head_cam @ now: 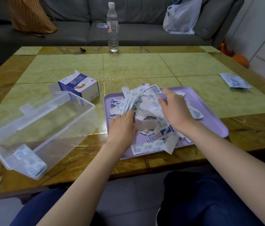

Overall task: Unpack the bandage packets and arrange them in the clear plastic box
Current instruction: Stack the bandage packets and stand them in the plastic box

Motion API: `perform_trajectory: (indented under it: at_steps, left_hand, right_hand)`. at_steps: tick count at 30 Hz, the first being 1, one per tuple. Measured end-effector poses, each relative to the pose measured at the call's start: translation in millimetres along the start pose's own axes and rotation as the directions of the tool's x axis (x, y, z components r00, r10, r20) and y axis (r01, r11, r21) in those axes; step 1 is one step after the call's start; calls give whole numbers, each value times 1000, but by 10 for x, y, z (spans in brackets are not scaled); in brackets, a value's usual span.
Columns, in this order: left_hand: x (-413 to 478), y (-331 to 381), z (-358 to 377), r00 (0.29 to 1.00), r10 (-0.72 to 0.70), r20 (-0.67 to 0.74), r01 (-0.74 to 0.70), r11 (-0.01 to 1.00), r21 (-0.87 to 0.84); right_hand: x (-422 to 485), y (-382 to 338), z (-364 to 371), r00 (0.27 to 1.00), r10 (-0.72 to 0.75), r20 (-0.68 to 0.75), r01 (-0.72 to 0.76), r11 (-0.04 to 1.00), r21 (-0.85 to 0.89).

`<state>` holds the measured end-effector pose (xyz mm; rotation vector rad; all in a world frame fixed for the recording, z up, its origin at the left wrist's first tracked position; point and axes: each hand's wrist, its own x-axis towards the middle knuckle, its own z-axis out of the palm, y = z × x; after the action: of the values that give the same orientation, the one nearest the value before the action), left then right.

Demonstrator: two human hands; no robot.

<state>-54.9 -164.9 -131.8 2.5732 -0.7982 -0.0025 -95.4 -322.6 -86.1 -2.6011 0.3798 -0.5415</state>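
On lilac tray (210, 115): left hand (122, 122), right hand (173, 107) in packet pile (146, 102), grasp unclear; carton (79, 85), bottle (112, 26) beyond.

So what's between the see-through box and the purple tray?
Only bare table between the clear plastic box and the purple tray, seen in the head view.

One camera only, worn on the person's head: it looks forward and down over the tabletop (185, 66) from the near edge, close in (wide-angle, so straight edges bow). The left grip (122, 126) and right grip (175, 110) sit mid-frame, with the sofa (73, 30) along the top.
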Motion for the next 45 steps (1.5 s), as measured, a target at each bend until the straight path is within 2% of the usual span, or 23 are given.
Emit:
perform_trajectory:
  at_steps: [4, 6, 10, 13, 16, 22, 27, 31, 38, 43, 45]
  left_hand:
    - [-19, -26, -79, 1000, -10, -26, 7, 993, -119]
    - [-36, -48, -140, 999, -31, -36, 25, 987, -156]
    - [-79, -124, -238, 999, -9, -54, 1, 990, -138]
    - [-128, -151, -283, 1000, -11, -21, 8, 992, -125]
    - [-187, -160, -302, 1000, -17, 25, 19, 996, -86]
    - [-285, -203, -337, 998, -19, 67, 23, 998, -67]
    - [-328, -222, -357, 999, 41, -19, -43, 995, -87]
    - [-353, -217, -382, 995, 60, -82, -69, 991, -112]
    - [-376, -214, -430, 983, 28, -179, -68, 973, -222]
    - [-387, -224, -416, 977, -14, -215, -34, 976, -217]
    - [-392, -235, -384, 972, 18, -235, -64, 980, -189]
  right_hand:
    - [-52, -76, 78, 996, -20, 81, 19, 1000, 17]
    - [-83, -76, 111, 990, 11, 137, -16, 999, 34]
    - [-145, -66, 186, 965, 48, 257, -27, 996, -84]
    - [-186, -65, 201, 956, 80, 281, -36, 987, -158]
    - [-193, -87, 168, 962, 62, 265, -24, 989, -147]
    - [-209, -224, 57, 996, -21, 89, 23, 999, -24]
    - [-227, -279, 46, 994, -46, 96, 52, 997, -65]
    - [-286, -380, 18, 989, -77, 125, 77, 997, 5]
    - [-361, -539, 116, 922, -159, 352, 136, 987, 87]
    - [-438, -558, 172, 887, -178, 425, 158, 984, 82]
    - [-461, -548, 186, 887, -164, 431, 162, 986, 40]
